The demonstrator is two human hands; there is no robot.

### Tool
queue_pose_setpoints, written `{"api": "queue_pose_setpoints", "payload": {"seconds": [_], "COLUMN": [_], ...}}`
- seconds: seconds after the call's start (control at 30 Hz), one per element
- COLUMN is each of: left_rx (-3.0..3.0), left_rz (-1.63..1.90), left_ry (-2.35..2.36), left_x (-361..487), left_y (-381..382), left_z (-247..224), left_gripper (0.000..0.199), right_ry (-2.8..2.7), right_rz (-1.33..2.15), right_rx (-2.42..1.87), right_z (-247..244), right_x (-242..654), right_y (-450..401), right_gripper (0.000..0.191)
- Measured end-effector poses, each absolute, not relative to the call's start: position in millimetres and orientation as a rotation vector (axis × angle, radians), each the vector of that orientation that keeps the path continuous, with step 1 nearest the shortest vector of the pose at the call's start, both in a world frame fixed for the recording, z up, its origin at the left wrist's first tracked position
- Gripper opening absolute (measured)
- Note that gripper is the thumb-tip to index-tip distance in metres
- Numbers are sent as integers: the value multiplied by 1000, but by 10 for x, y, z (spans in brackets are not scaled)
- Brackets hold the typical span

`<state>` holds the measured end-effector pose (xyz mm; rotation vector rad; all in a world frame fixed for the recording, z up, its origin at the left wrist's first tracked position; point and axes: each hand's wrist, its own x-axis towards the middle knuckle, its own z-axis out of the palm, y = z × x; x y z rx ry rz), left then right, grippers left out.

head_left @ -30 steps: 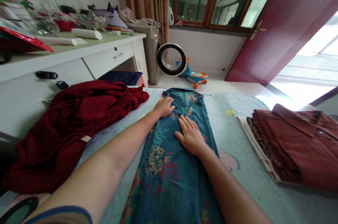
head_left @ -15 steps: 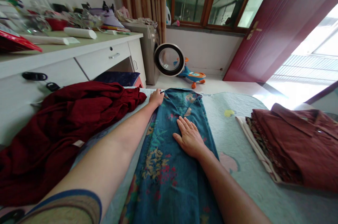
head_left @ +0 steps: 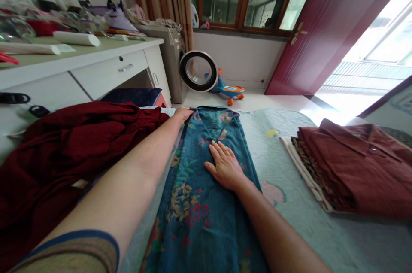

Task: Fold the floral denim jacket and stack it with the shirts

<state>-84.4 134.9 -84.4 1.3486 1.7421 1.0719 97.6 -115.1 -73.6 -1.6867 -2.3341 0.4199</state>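
Observation:
A blue floral shirt (head_left: 212, 221), folded long and narrow, lies lengthwise on the pale green bed cover, its neckline at the far end. At its far left corner my left hand (head_left: 184, 113) is closed on the cloth's edge, with the fingertips partly hidden. My right hand (head_left: 225, 165) rests flat on the upper middle of the shirt, fingers stretched out. To the left of my left arm is a crumpled dark red garment (head_left: 96, 135).
A stack of folded clothes (head_left: 354, 170), rust-brown shirt on top, sits to the right on the bed cover (head_left: 273, 153). Left stands a cluttered white desk (head_left: 106, 75). Beyond the bed are a washing machine with an open round door (head_left: 210, 71) and a blue-orange ride-on toy (head_left: 228, 88).
The view has turned slightly right, so most things sit further left. My left hand now shows lower around the shirt's corner. My right hand stays flat at the same spot on the shirt.

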Motion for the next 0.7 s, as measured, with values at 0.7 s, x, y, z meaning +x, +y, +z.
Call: {"api": "queue_pose_setpoints", "payload": {"seconds": [0.7], "left_rx": [2193], "left_rz": [1072], "left_ry": [2006], "left_x": [-795], "left_y": [882], "left_z": [-635], "left_gripper": [40], "right_ry": [-2322], "right_rz": [447], "right_rx": [-1666], "right_z": [-708], "right_x": [982], "right_y": [-1162], "right_gripper": [70]}}
